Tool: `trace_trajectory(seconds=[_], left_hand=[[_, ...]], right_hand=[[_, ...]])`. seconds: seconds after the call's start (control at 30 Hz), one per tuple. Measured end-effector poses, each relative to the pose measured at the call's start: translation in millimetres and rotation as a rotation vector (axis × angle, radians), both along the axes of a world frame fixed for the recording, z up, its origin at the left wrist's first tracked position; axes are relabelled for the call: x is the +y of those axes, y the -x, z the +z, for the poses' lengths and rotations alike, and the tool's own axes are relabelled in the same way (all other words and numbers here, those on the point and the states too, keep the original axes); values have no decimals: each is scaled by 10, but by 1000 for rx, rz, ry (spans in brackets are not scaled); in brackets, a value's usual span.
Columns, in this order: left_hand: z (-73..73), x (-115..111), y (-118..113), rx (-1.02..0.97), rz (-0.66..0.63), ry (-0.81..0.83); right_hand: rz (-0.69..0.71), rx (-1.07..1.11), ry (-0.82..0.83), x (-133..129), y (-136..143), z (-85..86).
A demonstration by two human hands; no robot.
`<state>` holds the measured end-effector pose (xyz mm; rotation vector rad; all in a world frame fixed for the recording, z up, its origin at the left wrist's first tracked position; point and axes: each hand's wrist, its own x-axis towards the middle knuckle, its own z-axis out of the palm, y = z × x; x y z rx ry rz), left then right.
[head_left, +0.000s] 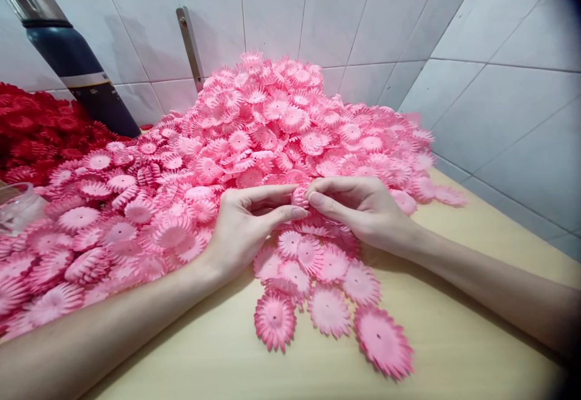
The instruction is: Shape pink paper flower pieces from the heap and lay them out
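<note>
Between the fingertips of my left hand and my right hand is a small pink fabric flower piece with a fringed edge. Both hands are closed in a pinch on it, thumbs toward me. Part of the piece is hidden by the fingers, so I cannot tell whether it is one layer or several. Just below the hands lie loose pink flower pieces, round, with notched edges and a small dark hole in the middle. Behind the hands rises a large heap of the same pink pieces.
A heap of red flower pieces lies at the far left, with a dark blue flask standing beside it. A clear plastic container sits at the left edge. White tiled walls with a metal bracket close off the pale wooden table.
</note>
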<state>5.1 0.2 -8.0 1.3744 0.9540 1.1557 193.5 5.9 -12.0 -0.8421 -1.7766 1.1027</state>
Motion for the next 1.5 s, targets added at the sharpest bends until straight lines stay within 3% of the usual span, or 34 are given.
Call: trace_trajectory(seconds=[0.27,0.67,0.9,1.07,1.3,1.5], left_hand=[[26,-10,-7,20,54,15],[23,13,4,120,105,-8],[2,21,13,142,130,-64],[-12,27,19,115,103,-79],[3,6,18,178,89,-193],[10,-8,-7,105,52,-194]], right_hand=[[-46,77,-59,0,11,-47],[-21,151,115,41,-55,-41],[-35,149,138,62,-61,-66],[-35,195,94,73,-43,-54],[-76,171,180,74,-54,-77],[-136,156,240,71,-34,-50]])
